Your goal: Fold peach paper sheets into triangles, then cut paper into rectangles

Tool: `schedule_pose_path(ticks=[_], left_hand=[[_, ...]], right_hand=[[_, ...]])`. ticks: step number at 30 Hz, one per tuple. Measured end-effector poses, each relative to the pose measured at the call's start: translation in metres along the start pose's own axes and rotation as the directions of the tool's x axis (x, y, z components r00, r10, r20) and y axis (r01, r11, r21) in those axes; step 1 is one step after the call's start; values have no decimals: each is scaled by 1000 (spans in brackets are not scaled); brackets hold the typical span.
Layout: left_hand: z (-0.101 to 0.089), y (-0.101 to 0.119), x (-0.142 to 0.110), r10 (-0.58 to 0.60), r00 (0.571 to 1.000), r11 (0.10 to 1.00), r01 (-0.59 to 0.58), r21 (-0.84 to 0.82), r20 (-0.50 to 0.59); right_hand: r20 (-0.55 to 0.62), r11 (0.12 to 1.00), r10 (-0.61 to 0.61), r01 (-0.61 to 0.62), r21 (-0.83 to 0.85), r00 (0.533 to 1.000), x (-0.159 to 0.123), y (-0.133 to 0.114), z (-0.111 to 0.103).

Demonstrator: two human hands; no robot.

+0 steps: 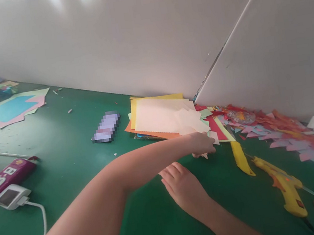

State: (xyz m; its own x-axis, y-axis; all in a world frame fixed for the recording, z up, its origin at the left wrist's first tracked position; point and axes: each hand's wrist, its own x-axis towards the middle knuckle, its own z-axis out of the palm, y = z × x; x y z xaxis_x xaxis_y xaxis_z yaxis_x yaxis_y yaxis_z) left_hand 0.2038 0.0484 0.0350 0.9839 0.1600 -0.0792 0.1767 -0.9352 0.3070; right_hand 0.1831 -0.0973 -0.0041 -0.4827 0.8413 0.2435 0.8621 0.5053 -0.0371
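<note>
I have the left hand [203, 143] reaching across to the right, its arm passing above and beyond the right hand [186, 189], with the fingers down at the near right corner of the paper stack [165, 112]. A pale paper scrap [214, 137] shows just past those fingers; whether they are pinching it or only touching it, I cannot tell. The right hand lies palm down over the green table [76, 191], fingers together and loosely bent, and I see nothing in it. The stack sits beyond both hands, near the white partition [135, 46], its sheets fanned unevenly, so I judge that loose pieces at that corner could drag their neighbours along. To work it well, I would pinch with the fingertips only, keep the forearm off the sheets, and lift rather than slide. The crossed reach looks awkward; the right hand seems better placed for that corner. I would also mind the yellow cutter [241, 159] to the right and the glue gun [286, 188] beside it, whose nozzle could be hot.
</note>
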Motion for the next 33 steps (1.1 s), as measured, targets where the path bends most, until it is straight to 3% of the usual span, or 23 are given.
schedule_pose_path(ticks=[3,8,15,20,25,33], left_hand=[[1,1,-2,48,995,997,-53,53,84],[-18,-6,-15,114,988,989,-123,82,102],[-29,-17,-21,124,991,991,-126,48,50],[-32,-16,-24,143,990,986,-144,83,16],[-43,-19,-28,84,995,995,-87,-55,-49],[-50,-19,-35,101,992,989,-108,-99,-72]], right_hand=[[3,1000,17,-17,16,1000,2,-2,-4],[-5,999,32,-32,-20,999,3,-4,-4],[-40,951,226,-230,-206,973,-2,14,-1],[-45,943,222,-226,-245,974,-3,21,1],[-38,919,254,-254,-302,966,0,31,3],[-44,913,284,-284,-292,958,2,45,2]])
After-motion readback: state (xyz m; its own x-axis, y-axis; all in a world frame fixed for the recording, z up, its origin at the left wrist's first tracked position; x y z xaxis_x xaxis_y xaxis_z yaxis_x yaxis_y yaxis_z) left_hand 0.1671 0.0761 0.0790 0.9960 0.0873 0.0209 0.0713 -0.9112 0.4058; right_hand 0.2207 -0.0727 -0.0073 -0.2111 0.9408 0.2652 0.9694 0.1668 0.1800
